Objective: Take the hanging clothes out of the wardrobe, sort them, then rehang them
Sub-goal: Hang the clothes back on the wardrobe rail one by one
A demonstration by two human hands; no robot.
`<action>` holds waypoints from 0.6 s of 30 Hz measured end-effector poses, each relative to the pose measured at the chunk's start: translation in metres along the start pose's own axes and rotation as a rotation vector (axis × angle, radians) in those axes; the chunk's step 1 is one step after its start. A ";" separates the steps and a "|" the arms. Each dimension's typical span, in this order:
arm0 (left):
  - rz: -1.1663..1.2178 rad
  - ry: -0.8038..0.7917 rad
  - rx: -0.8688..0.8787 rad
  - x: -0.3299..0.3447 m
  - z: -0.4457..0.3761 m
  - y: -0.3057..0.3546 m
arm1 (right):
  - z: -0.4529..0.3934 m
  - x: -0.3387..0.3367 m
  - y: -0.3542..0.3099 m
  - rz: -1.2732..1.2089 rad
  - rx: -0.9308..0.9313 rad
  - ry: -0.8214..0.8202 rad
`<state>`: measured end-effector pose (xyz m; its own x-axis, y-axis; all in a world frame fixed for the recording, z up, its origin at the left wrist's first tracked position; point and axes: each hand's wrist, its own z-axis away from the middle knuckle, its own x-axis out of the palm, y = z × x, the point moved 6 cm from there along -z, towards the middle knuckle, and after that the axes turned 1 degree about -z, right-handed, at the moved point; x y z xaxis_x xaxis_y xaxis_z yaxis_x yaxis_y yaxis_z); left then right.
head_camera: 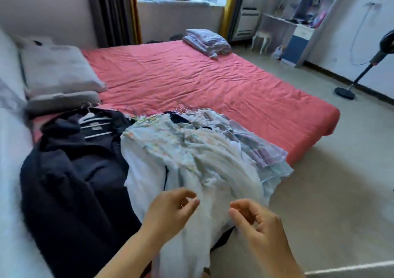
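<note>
Sorting, I'd say: dark clothes (72, 171) piled left of pale dresses (191, 160). Both hands over the dresses: left hand (170, 211) and right hand (255, 224) loosely curled, holding nothing.

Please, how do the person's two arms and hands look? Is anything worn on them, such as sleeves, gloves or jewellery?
Both forearms are bare as far as the picture shows: no sleeves and no gloves. The left hand and the right hand are bare too. I see no watch or bracelet on either wrist. The picture is too blurred to rule out a thin ring.

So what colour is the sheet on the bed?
Coral pink, plain and wrinkled; the bed sheet shows clearly in the head view.
</note>
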<state>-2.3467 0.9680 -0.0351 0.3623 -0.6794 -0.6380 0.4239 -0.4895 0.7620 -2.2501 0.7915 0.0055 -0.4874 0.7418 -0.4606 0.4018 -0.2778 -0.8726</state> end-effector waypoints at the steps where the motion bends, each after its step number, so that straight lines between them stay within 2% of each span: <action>1: 0.012 0.042 -0.035 -0.014 -0.001 -0.015 | -0.013 0.019 -0.002 0.002 -0.006 -0.055; 11: 0.104 0.320 -0.394 -0.112 -0.041 -0.136 | -0.141 0.196 -0.015 0.012 -0.100 -0.455; 15: 0.097 0.339 -0.507 -0.132 -0.079 -0.167 | -0.189 0.256 -0.005 -0.013 -0.084 -0.619; 18: 0.059 0.297 -0.582 -0.139 -0.110 -0.190 | -0.233 0.287 0.009 -0.023 -0.058 -0.657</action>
<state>-2.3864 1.2159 -0.1037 0.5772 -0.4751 -0.6642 0.7462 -0.0237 0.6653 -2.2057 1.1445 -0.0966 -0.8606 0.2157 -0.4614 0.4178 -0.2193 -0.8817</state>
